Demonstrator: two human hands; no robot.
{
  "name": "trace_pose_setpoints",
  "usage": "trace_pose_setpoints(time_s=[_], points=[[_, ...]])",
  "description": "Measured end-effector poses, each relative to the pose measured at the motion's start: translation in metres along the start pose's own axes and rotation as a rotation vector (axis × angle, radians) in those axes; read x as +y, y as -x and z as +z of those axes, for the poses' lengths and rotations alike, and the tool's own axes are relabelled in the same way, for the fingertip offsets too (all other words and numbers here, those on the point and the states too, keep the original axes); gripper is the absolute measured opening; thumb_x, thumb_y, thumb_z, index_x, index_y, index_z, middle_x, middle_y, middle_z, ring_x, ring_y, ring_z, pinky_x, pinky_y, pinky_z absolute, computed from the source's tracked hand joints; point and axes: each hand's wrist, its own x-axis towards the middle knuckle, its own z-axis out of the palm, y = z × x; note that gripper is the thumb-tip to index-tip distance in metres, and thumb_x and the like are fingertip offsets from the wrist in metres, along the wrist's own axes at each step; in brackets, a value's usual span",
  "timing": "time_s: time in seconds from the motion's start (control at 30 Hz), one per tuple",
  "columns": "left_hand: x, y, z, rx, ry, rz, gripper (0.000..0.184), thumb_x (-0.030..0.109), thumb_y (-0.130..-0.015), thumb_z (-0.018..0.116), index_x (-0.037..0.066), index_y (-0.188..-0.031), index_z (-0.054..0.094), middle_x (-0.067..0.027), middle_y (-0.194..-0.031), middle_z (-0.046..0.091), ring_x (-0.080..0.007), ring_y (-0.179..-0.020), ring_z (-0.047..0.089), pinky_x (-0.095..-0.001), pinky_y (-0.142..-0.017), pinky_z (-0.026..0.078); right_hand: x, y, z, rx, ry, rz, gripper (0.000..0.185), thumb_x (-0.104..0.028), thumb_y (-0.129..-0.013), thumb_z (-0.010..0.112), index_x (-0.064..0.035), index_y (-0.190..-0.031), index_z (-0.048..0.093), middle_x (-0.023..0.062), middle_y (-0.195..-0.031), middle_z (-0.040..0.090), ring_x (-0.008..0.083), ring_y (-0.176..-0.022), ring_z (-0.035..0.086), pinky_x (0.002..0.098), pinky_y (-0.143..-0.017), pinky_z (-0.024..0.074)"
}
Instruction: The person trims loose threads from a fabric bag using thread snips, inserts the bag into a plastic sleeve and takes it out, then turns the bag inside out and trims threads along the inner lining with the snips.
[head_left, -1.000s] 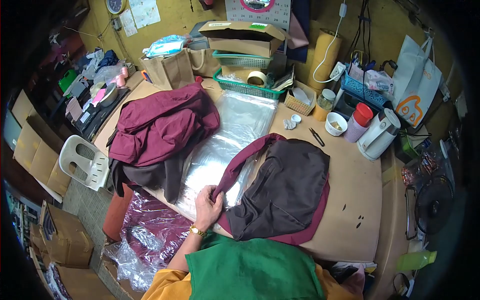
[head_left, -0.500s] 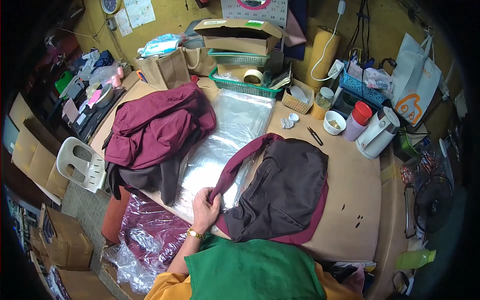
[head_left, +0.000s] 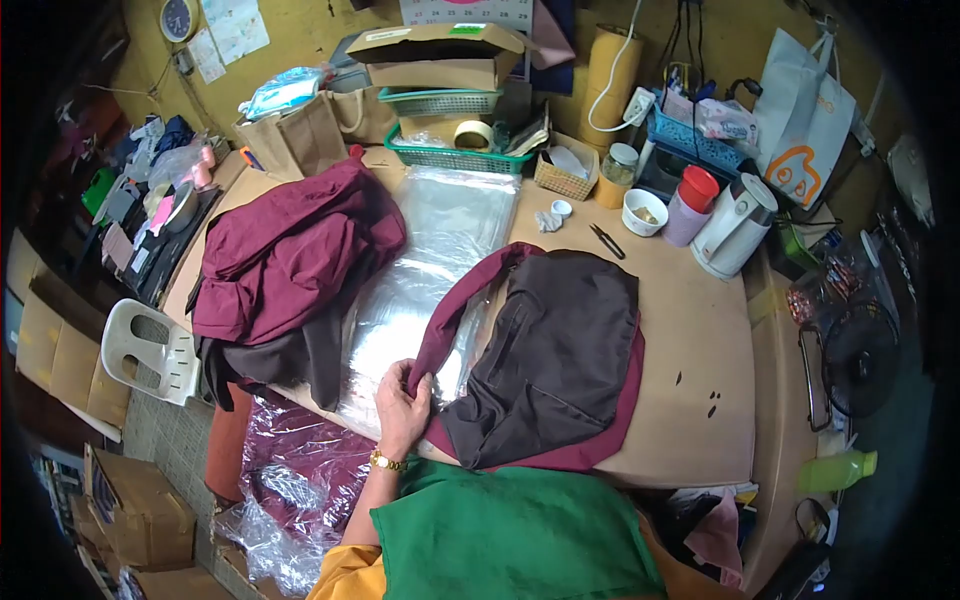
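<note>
A garment [head_left: 560, 350] with a dark, almost black side facing up and maroon edges lies on the table in front of me. It looks like a jacket. One maroon sleeve [head_left: 452, 305] curves out from its top toward the left. My left hand [head_left: 403, 408], with a gold watch on the wrist, is closed around the end of that sleeve. Beneath the sleeve and just beyond my hand is a stack of clear plastic bags [head_left: 425, 245]. My right hand is out of sight.
A heap of maroon and dark garments [head_left: 290, 260] sits on the left of the table. Small scissors or thread snips [head_left: 607, 241], a white bowl [head_left: 644, 213] and a kettle [head_left: 735, 225] stand or lie at the back right. Green baskets [head_left: 450, 158] hold a box behind the bags.
The whole view has shifted, so things on the table appear slightly higher and further left. My left hand keeps its hold on the sleeve, and the garment looks much the same.
</note>
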Motion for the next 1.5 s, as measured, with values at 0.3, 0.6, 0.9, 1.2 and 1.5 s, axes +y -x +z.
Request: trace_pose_setpoints(time_s=[0.3,0.6,0.9,1.2,1.5], points=[[0.035,-0.045,-0.023,-0.497,0.218,-0.044,0.047,0.024,-0.091,0.068,-0.007,-0.125,0.056,-0.0089,-0.095,0.07,-0.0129,-0.082,0.065,-0.0291,-0.074,0.051,-0.081,-0.045,0.015,0.212,0.242,-0.367,0.018,-0.018,-0.093,0.06,0.0003,-0.091,0.061,0.0055,-0.063,0.059,0.0114,-0.054,0.056,0.0286,-0.051,0.0431],[0.063,-0.038,-0.016,-0.361,0.394,-0.19,0.052,0.012,-0.086,0.07,0.0,-0.132,0.049,-0.0105,-0.121,0.06,-0.02,-0.113,0.056,-0.0328,-0.095,0.045,-0.125,-0.113,0.055,0.348,0.54,-0.707,0.026,-0.022,-0.086,0.069,-0.004,-0.1,0.056,0.0185,-0.094,0.057,0.0398,-0.086,0.06,0.0479,-0.072,0.0488],[0.072,-0.038,0.007,0.201,-0.356,0.43,0.06,0.006,-0.078,0.071,0.006,-0.133,0.049,-0.0163,-0.1,0.061,-0.0328,-0.106,0.056,-0.041,-0.09,0.045,-0.106,-0.098,0.055,0.783,0.552,-0.614,0.054,-0.012,-0.076,0.077,-0.008,-0.121,0.048,0.0176,-0.114,0.05,0.0379,-0.105,0.054,0.0467,-0.087,0.0466],[0.05,-0.05,0.001,-0.49,0.794,-0.161,0.066,0.007,-0.092,0.063,0.003,-0.147,0.027,-0.0107,-0.114,0.065,-0.0156,-0.092,0.065,-0.0305,-0.079,0.054,-0.134,-0.119,0.056,0.404,0.103,-0.852,0.01,0.001,-0.083,0.062,-0.0019,-0.089,0.069,0.0138,-0.09,0.064,0.0273,-0.081,0.065,0.0337,-0.071,0.0505],[0.061,-0.017,0.048,-0.366,0.788,0.072,0.04,0.002,-0.091,0.055,0.001,-0.13,0.044,-0.0132,-0.117,0.058,-0.0176,-0.106,0.059,-0.0304,-0.091,0.048,-0.213,-0.112,0.147,0.016,0.113,-1.015,0.051,-0.041,-0.086,0.07,0.0081,-0.095,0.06,0.0172,-0.08,0.056,0.0157,-0.081,0.058,0.0369,-0.072,0.0473]])
